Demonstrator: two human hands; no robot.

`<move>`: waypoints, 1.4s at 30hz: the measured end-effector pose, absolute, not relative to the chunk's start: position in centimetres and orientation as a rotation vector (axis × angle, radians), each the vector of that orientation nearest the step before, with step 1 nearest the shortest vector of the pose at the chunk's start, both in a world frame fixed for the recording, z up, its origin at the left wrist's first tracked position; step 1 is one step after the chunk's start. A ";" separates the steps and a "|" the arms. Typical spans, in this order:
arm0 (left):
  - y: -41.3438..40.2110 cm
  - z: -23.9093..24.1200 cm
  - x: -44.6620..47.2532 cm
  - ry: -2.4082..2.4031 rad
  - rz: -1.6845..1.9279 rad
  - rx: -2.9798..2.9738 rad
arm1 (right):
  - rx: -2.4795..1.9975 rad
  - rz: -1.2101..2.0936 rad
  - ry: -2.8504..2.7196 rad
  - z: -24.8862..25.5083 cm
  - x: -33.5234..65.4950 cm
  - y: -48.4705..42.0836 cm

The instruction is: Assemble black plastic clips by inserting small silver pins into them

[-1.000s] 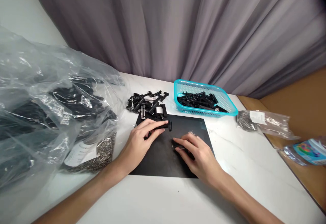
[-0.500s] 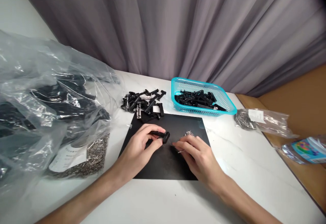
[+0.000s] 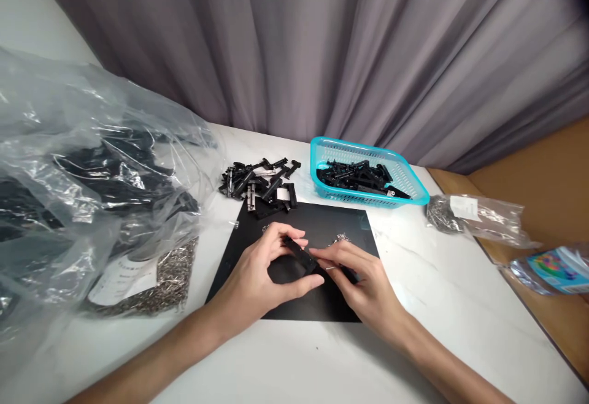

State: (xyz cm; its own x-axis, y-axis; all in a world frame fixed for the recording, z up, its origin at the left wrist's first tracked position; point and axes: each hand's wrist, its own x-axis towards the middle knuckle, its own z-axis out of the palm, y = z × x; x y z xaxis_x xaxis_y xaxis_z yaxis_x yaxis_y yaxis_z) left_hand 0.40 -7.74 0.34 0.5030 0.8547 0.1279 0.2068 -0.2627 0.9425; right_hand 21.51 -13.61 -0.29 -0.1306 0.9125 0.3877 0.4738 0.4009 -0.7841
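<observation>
My left hand point(image 3: 271, 266) grips a black plastic part point(image 3: 300, 255) between thumb and fingers, tilted down toward the right. Close against its right end, my right hand point(image 3: 359, 275) is closed in a pinch, with a thin metal pin point(image 3: 330, 268) showing between thumb and index finger. Whether the pin touches the part, I cannot tell. Both hands are above a black mat point(image 3: 299, 303). A small heap of metal pins point(image 3: 341, 238) lies on the mat just behind my right hand, and a few more bits of metal point(image 3: 265, 228) show behind my left hand.
Loose black parts point(image 3: 257, 186) are piled behind the mat. A blue basket point(image 3: 421, 198) holds more of them. Left stand a large clear plastic bag point(image 3: 115, 177) of black parts and a bag of metal pins point(image 3: 172, 278). Right lie another pin bag point(image 3: 444, 215) and a labelled bottle point(image 3: 554, 271).
My left hand has turned the black part, so its long side now shows and slants down rightward. My right hand has brought the pin close to the part's end.
</observation>
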 end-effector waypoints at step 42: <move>-7.8 -0.2 0.8 0.934 0.816 1.761 | -1.262 0.744 -1.612 0.6 21.6 -13.7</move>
